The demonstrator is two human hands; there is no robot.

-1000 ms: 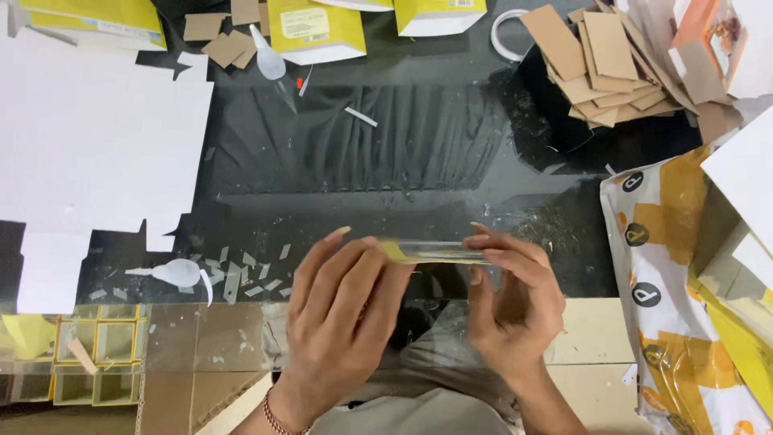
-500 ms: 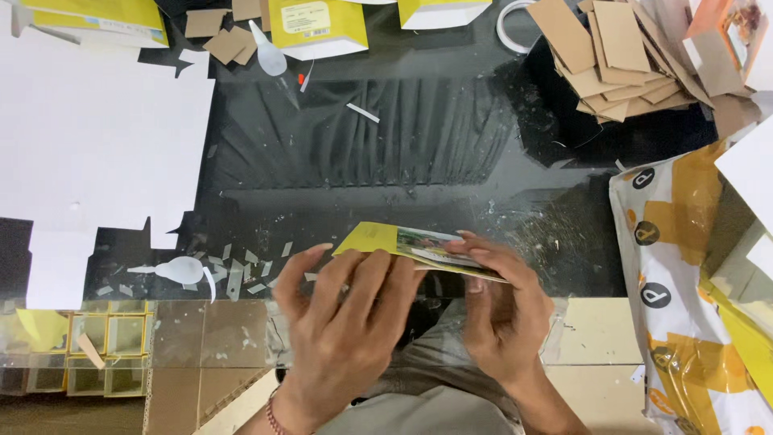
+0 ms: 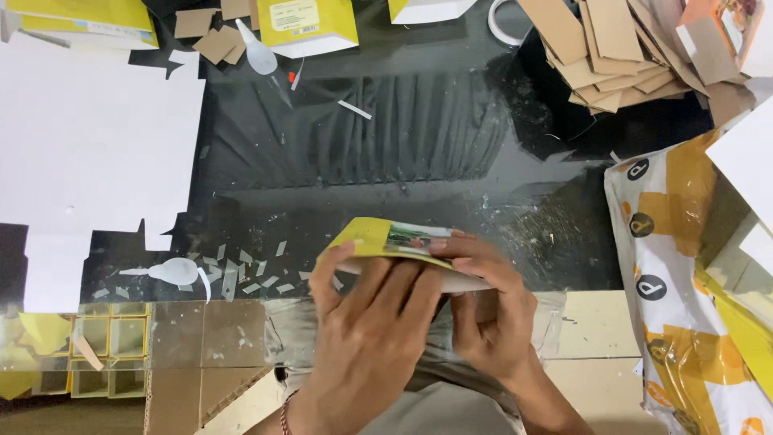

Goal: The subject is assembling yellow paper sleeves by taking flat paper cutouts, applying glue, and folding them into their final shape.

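yellow card (image 3: 378, 238) btwn both hands | L hand (image 3: 374, 322) + R hand (image 3: 491, 310) gripping it

Two bare hands are seen from above. No gloves and no rings are worn on the left hand (image 3: 366, 322) or the right hand (image 3: 491, 310). A thin beaded bracelet of reddish-brown colour (image 3: 283, 412) is worn on the left wrist. No sleeves are visible on either forearm. Fingernails are short and unpainted. Light grey cloth (image 3: 451, 407) is seen below the forearms.
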